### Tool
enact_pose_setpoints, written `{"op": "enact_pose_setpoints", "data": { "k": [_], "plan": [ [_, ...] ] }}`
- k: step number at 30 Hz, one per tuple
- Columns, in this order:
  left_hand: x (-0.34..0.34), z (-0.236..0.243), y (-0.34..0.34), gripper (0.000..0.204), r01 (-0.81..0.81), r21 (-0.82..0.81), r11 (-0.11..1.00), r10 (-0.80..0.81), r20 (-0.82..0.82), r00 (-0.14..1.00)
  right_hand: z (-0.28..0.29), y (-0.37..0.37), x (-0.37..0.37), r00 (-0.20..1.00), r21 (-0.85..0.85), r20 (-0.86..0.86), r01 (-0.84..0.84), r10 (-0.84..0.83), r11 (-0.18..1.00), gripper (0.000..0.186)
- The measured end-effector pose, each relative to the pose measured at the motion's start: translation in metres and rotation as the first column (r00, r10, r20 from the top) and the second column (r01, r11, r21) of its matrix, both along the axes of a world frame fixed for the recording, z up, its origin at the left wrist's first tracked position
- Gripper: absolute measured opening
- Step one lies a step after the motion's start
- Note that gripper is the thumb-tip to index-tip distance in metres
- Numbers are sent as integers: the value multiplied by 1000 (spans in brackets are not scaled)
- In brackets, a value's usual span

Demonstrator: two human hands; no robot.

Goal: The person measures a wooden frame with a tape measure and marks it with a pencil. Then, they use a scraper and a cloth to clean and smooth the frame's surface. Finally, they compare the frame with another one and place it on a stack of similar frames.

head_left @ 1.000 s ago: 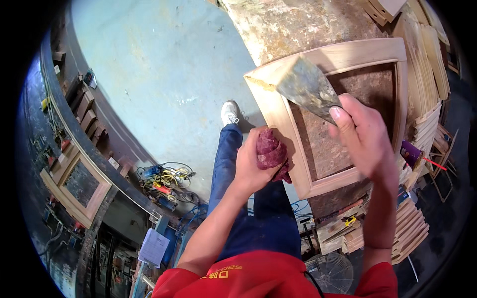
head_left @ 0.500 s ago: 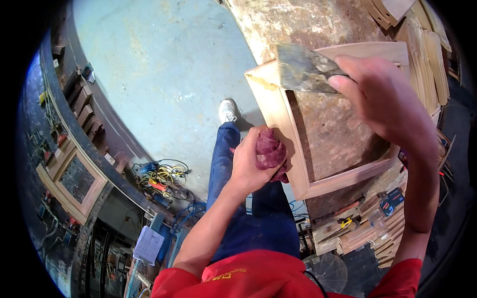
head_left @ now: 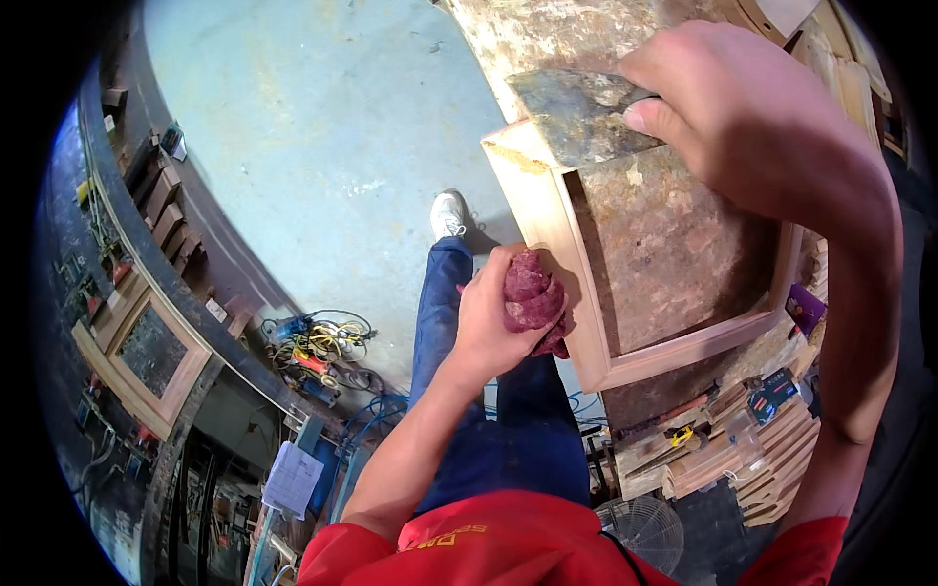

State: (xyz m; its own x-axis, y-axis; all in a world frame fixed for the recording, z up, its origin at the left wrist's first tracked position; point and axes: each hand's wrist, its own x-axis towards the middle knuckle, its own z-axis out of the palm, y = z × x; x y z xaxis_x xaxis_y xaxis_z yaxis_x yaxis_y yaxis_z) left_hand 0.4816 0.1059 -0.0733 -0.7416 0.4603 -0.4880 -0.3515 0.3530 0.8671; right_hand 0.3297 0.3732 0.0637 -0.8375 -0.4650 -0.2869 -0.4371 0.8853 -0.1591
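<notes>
My right hand (head_left: 728,122) is closed round a putty knife (head_left: 581,115). Its broad, smeared blade lies over the far left corner of a pale wooden frame (head_left: 555,223). A tan filler patch (head_left: 520,156) shows on that corner, just left of the blade. Whether the blade touches the wood I cannot tell. My left hand (head_left: 489,317) grips a wadded maroon rag (head_left: 533,291) beside the frame's left rail. The knife's handle is mostly hidden in my right hand.
Under the frame is a stained workbench (head_left: 674,254). Wood strips (head_left: 782,464) and a yellow tool (head_left: 681,436) lie at the near right. On the left, a second wooden frame (head_left: 156,356) sits on a curved-looking bench, with tangled cables (head_left: 332,342) on the floor nearby.
My right hand has shifted away from me, carrying the putty knife farther left and away across the frame's corner. My left hand and the rag stay about where they were.
</notes>
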Motion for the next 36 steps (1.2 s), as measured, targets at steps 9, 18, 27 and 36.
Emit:
{"op": "enact_pose_setpoints", "data": {
  "k": [9,18,27,36],
  "plan": [
    [-1,0,-1,55,2,-4,1000,-2,4,1000,51,-46,-39,788,-16,564,312,-249,950,24],
    [-52,25,-10,55,-67,-254,965,-103,-602,792,-8,-25,126,366,-248,711,930,-601,272,22],
    [-101,77,0,40,-182,-24,983,179,-90,980,2,-74,273,137,-305,774,936,-618,-175,33],
    [60,76,-40,26,-169,-203,964,140,-153,978,28,-90,387,261,-308,909,946,-325,-99,29]
  ]
}}
